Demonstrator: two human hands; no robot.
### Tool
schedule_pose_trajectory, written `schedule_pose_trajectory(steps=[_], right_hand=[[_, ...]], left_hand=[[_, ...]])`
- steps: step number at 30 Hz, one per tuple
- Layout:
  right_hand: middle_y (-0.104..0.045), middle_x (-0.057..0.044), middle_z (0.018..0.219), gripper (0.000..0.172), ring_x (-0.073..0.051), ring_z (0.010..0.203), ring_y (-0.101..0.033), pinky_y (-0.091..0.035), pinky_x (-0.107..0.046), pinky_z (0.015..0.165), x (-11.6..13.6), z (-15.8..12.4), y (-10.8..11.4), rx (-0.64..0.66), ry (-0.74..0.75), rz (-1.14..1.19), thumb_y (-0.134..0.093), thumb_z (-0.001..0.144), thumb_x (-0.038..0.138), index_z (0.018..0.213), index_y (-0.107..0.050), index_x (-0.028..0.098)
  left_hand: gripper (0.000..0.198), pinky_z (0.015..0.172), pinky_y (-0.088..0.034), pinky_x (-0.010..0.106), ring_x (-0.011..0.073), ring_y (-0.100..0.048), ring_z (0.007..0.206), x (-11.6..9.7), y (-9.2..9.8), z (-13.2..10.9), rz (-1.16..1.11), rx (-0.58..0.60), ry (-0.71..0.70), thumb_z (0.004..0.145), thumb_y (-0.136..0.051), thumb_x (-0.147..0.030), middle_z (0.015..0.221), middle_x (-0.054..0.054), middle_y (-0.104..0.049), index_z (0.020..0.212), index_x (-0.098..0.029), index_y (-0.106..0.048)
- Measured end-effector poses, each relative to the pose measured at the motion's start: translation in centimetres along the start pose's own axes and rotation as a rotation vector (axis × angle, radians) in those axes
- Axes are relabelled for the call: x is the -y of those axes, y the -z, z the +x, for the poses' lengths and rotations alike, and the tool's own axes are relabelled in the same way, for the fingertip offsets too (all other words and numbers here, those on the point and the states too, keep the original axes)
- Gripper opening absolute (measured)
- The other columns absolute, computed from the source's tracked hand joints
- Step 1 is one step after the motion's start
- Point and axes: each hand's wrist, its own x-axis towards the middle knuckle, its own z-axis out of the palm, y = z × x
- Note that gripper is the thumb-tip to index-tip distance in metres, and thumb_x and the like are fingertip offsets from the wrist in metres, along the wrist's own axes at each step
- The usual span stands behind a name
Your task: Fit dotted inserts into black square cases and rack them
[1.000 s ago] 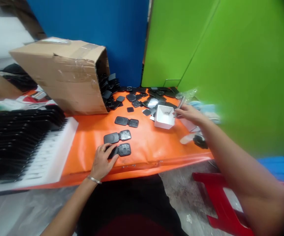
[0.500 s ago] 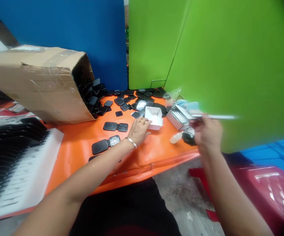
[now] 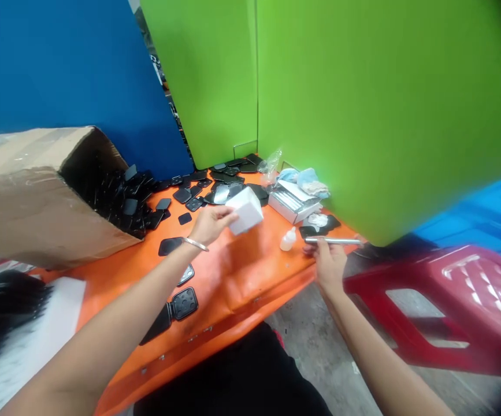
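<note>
My left hand (image 3: 212,224) grips a small white box (image 3: 245,211) and holds it tilted just above the orange table (image 3: 241,277). My right hand (image 3: 329,261) is closed on a thin silver tool (image 3: 332,240) near the table's right edge. A small white dropper bottle (image 3: 288,238) lies between the two hands. Open hinged black cases (image 3: 176,306) lie under my left forearm.
A tipped cardboard box (image 3: 37,196) at the left spills several black cases (image 3: 146,202). More black cases, a flat grey box (image 3: 293,202) and a blue cloth (image 3: 311,179) lie by the green panels (image 3: 363,104). A red plastic stool (image 3: 441,306) stands at the right.
My left hand has left the black cases, reached the white box and lifted it. My right hand has drawn back to the table's edge with the silver tool. The view has swung right.
</note>
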Motion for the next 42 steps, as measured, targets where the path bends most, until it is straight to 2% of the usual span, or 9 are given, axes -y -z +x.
schedule_pose_trajectory(steps=[4, 7, 18, 23, 26, 31, 34, 37, 42], right_hand=[[-0.062, 0.002, 0.054, 0.026, -0.012, 0.044, -0.060, -0.051, -0.023, 0.046, -0.2, 0.2, -0.5, -0.065, 0.004, 0.004, -0.063, 0.076, 0.041, 0.079, -0.057, 0.015], [-0.063, 0.002, 0.055, 0.026, -0.012, 0.046, -0.061, -0.052, -0.023, 0.048, -0.3, 0.3, -0.5, -0.077, -0.011, 0.000, -0.063, 0.076, 0.040, 0.077, -0.056, 0.015], [-0.065, -0.001, 0.066, 0.027, -0.014, 0.051, -0.063, -0.055, -0.027, 0.052, -0.9, 0.6, -0.1, -0.058, 0.031, -0.105, -0.063, 0.077, 0.040, 0.083, -0.055, 0.016], [-0.063, 0.001, 0.066, 0.027, -0.012, 0.052, -0.062, -0.057, -0.027, 0.057, -1.0, 0.2, -0.1, -0.088, 0.128, -0.088, -0.062, 0.078, 0.041, 0.086, -0.056, 0.016], [-0.060, 0.004, 0.063, 0.028, -0.011, 0.052, -0.061, -0.058, -0.029, 0.061, -1.0, 0.1, 0.2, -0.109, 0.151, 0.024, -0.064, 0.077, 0.040, 0.086, -0.055, 0.016], [-0.059, 0.005, 0.064, 0.028, -0.009, 0.051, -0.059, -0.059, -0.029, 0.062, -1.1, 0.4, 0.4, -0.080, 0.125, 0.096, -0.066, 0.075, 0.040, 0.081, -0.052, 0.017], [-0.059, 0.006, 0.059, 0.030, -0.009, 0.047, -0.058, -0.058, -0.028, 0.056, -1.1, 0.7, 0.1, -0.093, 0.087, 0.061, -0.068, 0.072, 0.041, 0.079, -0.051, 0.017], [-0.059, 0.005, 0.055, 0.032, -0.011, 0.044, -0.057, -0.057, -0.029, 0.052, -0.6, 1.0, 0.1, -0.050, 0.006, 0.029, -0.070, 0.069, 0.043, 0.076, -0.050, 0.018], [-0.060, 0.002, 0.051, 0.026, -0.013, 0.043, -0.056, -0.052, -0.028, 0.045, 1.2, 1.4, 1.9, 0.011, -0.121, -0.203, -0.071, 0.065, 0.038, 0.070, -0.056, 0.018]], left_hand=[[0.013, 0.088, -0.039, 0.036, 0.0186, -0.060, 0.080, -1.3, -4.3, -1.8, 0.458, 0.021, -0.134, 0.083, -0.060, -0.026, 0.081, 0.004, -0.071, 0.088, -0.021, -0.071], [0.017, 0.091, -0.032, 0.041, 0.0198, -0.058, 0.085, -2.0, -7.1, -1.4, 0.655, 0.058, -0.200, 0.088, -0.054, -0.025, 0.079, 0.004, -0.069, 0.086, -0.023, -0.070], [0.032, 0.077, -0.039, 0.035, 0.0220, -0.059, 0.080, -3.1, -12.1, 2.9, 0.583, 0.234, -0.143, 0.093, -0.042, -0.029, 0.073, 0.007, -0.067, 0.079, -0.018, -0.069], [0.029, 0.092, -0.042, 0.031, 0.0199, -0.056, 0.104, -3.4, -10.8, 0.2, 0.290, 0.153, -0.215, 0.091, -0.047, -0.024, 0.110, 0.007, -0.065, 0.117, -0.016, -0.058], [0.028, 0.098, -0.041, 0.033, 0.0193, -0.054, 0.109, -2.7, -7.5, -4.3, 0.161, 0.075, -0.185, 0.089, -0.050, -0.021, 0.114, 0.007, -0.063, 0.116, -0.017, -0.058], [0.021, 0.094, -0.045, 0.037, 0.0198, -0.057, 0.103, 0.0, -1.0, -12.3, 0.267, -0.015, 0.006, 0.090, -0.047, -0.024, 0.107, 0.005, -0.065, 0.103, -0.020, -0.062], [0.021, 0.092, -0.047, 0.040, 0.0211, -0.058, 0.100, 0.7, 0.6, -14.6, 0.338, -0.080, 0.040, 0.091, -0.046, -0.026, 0.105, 0.005, -0.065, 0.102, -0.020, -0.062], [0.021, 0.092, -0.048, 0.040, 0.0198, -0.058, 0.100, -0.2, -0.6, -15.1, 0.309, -0.061, -0.044, 0.092, -0.045, -0.023, 0.103, 0.006, -0.065, 0.103, -0.021, -0.062], [0.020, 0.093, -0.050, 0.034, 0.0172, -0.057, 0.102, -3.3, -6.8, -13.6, 0.220, 0.080, -0.265, 0.093, -0.045, -0.019, 0.103, 0.006, -0.064, 0.104, -0.019, -0.061]])
